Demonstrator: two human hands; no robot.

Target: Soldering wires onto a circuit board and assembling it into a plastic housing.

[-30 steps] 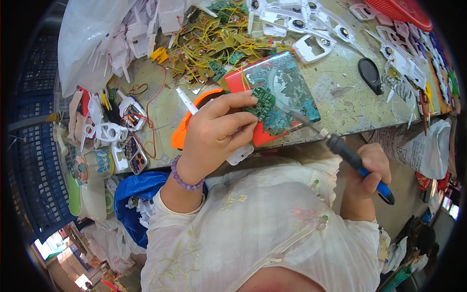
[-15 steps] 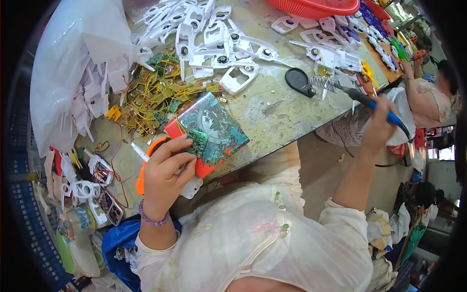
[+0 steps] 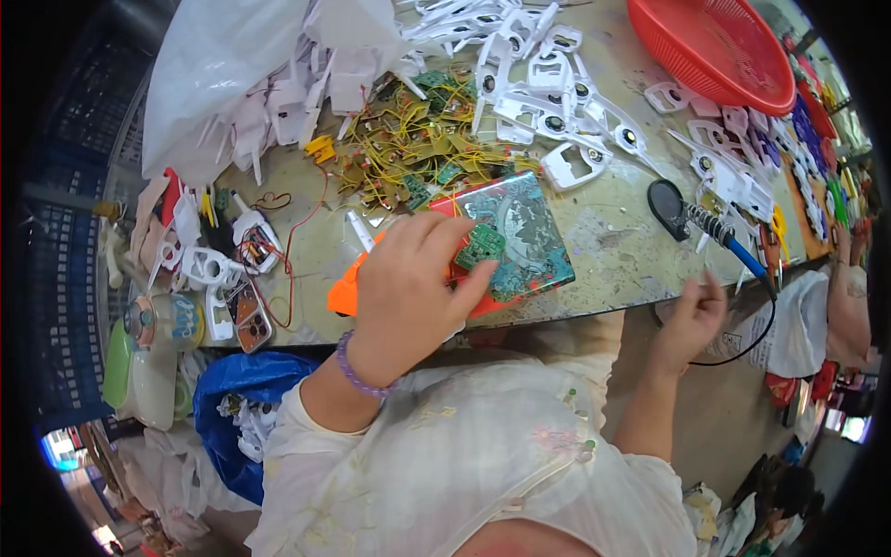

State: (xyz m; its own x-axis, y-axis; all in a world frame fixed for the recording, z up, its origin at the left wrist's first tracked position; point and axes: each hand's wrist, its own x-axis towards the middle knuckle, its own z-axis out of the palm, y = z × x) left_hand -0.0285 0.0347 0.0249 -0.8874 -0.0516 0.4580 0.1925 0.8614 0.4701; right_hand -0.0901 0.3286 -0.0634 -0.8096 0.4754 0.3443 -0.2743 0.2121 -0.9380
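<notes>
My left hand [image 3: 413, 274] is closed around the edge of a small green circuit board [image 3: 484, 246], thumb on one side and fingers on the other. The board is over a box with a worn teal-and-grey top [image 3: 534, 232] and red sides. Under the same hand, an orange plastic part [image 3: 343, 290] and a white stick-like piece [image 3: 358, 229] partly show. My right hand [image 3: 687, 327] is off the table's front edge, fingers loosely bent and apart, holding nothing visible. Just beyond it, a blue-handled soldering iron [image 3: 745, 258] sits in a wire-coil holder [image 3: 710, 223].
A tangle of yellow-wired boards [image 3: 408, 139] lies behind the box. White plastic housings [image 3: 557, 79] are heaped beyond, near a red basket [image 3: 715, 56]. A plastic bag [image 3: 218, 84] of white parts stands at left; a blue bag [image 3: 218, 436] hangs below. Another person's arm [image 3: 843, 278] is at right.
My right hand has let go of the soldering iron, now in its coil holder, and drawn back. The view has shifted; my left hand still has the circuit board over the box.
</notes>
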